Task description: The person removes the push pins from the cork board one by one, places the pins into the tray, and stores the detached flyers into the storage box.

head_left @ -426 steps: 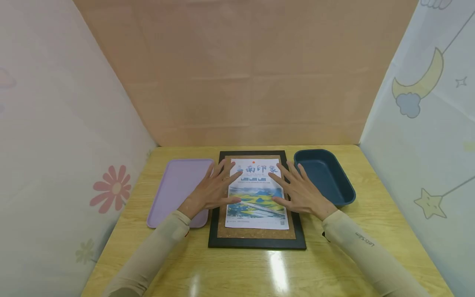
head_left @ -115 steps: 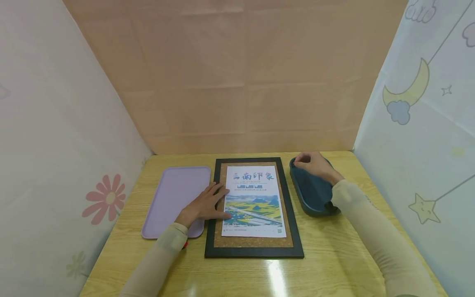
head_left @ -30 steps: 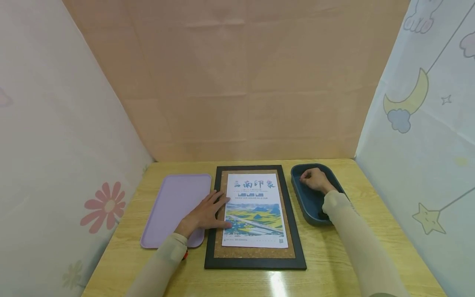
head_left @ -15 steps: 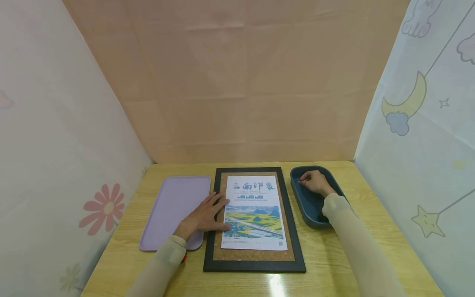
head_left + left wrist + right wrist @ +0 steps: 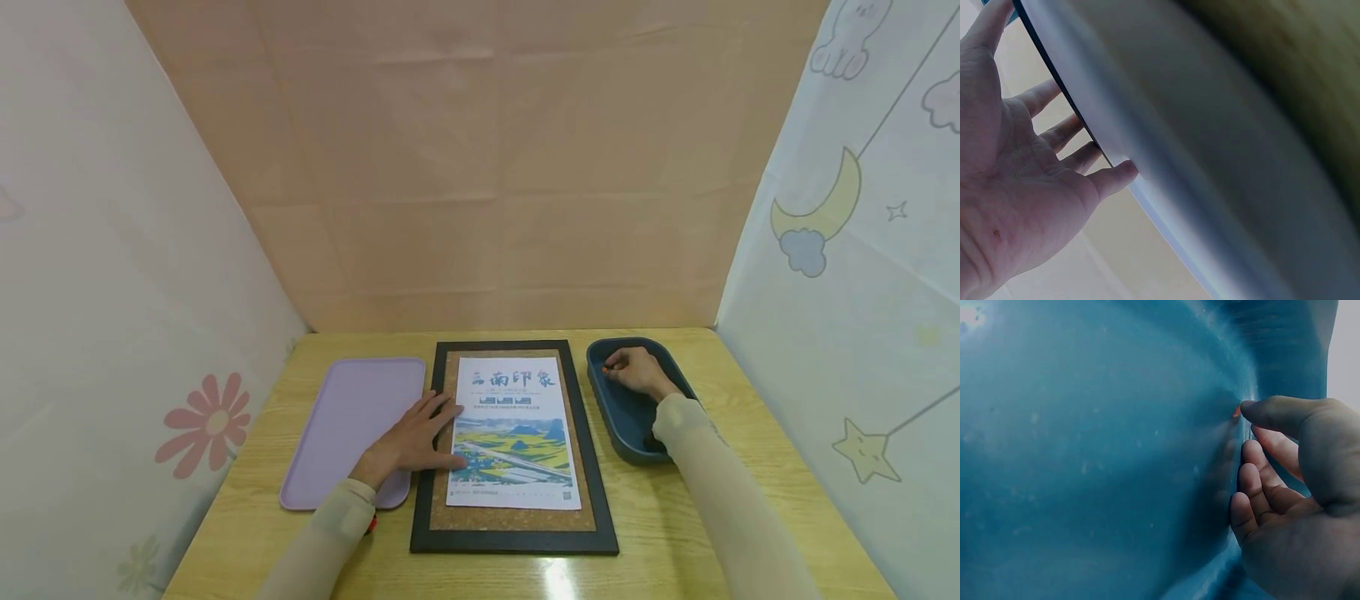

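A printed poster [image 5: 513, 429] lies on a cork board in a black frame [image 5: 514, 540] at the middle of the table. My left hand [image 5: 420, 429] rests flat with straight fingers on the frame's left edge, its thumb on the poster; the left wrist view shows that hand [image 5: 1029, 175] spread against a blurred pale surface. My right hand [image 5: 630, 369] is inside the dark blue tray [image 5: 626, 425], fingers curled, and pinches a small orange thing [image 5: 604, 367] at the tray's far left corner. The right wrist view shows the orange thing [image 5: 1235, 413] at the fingertips [image 5: 1272, 412] against the tray wall [image 5: 1085, 456].
A flat lilac tray [image 5: 352, 417] lies left of the frame, partly under my left wrist. Cloth walls close in the wooden table [image 5: 480, 575] on the left, back and right. Bare table runs along the near edge.
Fourteen seconds ago both hands lay flat on the poster, which had an orange dot at its top. The dot is gone and my right hand is in the blue tray. Over the last second, hardly any movement.
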### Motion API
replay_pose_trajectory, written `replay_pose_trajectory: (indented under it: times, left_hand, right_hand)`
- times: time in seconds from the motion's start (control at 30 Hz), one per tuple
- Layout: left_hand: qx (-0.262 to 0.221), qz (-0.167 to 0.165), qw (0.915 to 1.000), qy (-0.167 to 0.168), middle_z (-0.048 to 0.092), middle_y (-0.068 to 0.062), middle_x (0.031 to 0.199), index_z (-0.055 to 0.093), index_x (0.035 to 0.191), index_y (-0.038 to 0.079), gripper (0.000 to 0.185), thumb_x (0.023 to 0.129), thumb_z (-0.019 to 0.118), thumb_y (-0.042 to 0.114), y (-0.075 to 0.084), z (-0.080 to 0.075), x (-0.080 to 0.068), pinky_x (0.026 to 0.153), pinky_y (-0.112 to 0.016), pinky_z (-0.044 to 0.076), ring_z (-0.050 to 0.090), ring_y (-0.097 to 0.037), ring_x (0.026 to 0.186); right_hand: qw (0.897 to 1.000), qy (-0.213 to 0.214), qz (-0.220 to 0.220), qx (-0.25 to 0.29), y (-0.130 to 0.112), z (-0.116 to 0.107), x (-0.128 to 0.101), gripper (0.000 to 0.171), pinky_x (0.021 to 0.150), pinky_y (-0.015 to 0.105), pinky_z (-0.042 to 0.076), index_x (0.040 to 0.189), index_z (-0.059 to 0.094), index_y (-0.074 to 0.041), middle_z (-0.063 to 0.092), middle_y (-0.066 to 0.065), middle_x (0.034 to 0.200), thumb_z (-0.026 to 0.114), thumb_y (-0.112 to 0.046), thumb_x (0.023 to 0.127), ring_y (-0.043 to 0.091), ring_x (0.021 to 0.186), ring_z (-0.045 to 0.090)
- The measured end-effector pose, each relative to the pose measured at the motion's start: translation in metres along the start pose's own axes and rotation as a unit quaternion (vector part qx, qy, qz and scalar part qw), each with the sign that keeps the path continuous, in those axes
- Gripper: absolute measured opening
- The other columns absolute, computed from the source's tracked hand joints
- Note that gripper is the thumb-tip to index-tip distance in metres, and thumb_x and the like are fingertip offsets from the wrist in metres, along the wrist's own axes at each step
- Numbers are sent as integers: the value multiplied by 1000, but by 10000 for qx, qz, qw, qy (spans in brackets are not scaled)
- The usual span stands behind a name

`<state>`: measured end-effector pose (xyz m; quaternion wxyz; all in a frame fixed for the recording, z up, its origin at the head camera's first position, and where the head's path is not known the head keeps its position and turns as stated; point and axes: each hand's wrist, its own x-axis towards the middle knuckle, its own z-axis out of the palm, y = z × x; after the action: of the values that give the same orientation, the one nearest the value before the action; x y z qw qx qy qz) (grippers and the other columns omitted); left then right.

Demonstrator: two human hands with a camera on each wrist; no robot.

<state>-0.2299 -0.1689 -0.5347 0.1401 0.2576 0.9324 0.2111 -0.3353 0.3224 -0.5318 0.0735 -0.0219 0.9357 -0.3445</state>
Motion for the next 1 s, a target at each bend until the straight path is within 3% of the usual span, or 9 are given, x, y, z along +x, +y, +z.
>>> replay_pose_trajectory:
  times: [0.23, 0.47, 1.0]
  left_hand:
    - [-13, 24, 10000, 15, 21, -17, 189, 40, 178, 19, 106, 95, 84, 67, -2, 1, 1, 138, -75, 25, 12, -49, 177]
    - [28, 41, 10000, 2, 23, -18, 189, 40, 177, 18, 105, 95, 84, 66, -2, 1, 1, 138, -75, 25, 12, -49, 177]
    - [50, 91, 9999, 48, 23, -18, 189, 39, 178, 17, 106, 95, 84, 67, -4, 3, 2, 137, -76, 26, 13, -50, 177]
  right_hand:
    - [9999, -21, -86, -103, -1, -1, -1, 27, 83, 36, 56, 129, 76, 5, 77, 23, 117, 75, -10, 106, 32, 103, 72]
    - [9998, -101, -136, -88, -4, -4, -1, 33, 91, 48, 61, 133, 73, 6, 77, 27, 123, 76, -11, 105, 38, 110, 74]
    - [9966, -398, -606, -388, -15, -21, -8, 42, 101, 62, 62, 145, 65, 11, 69, 38, 141, 69, -14, 111, 52, 125, 70]
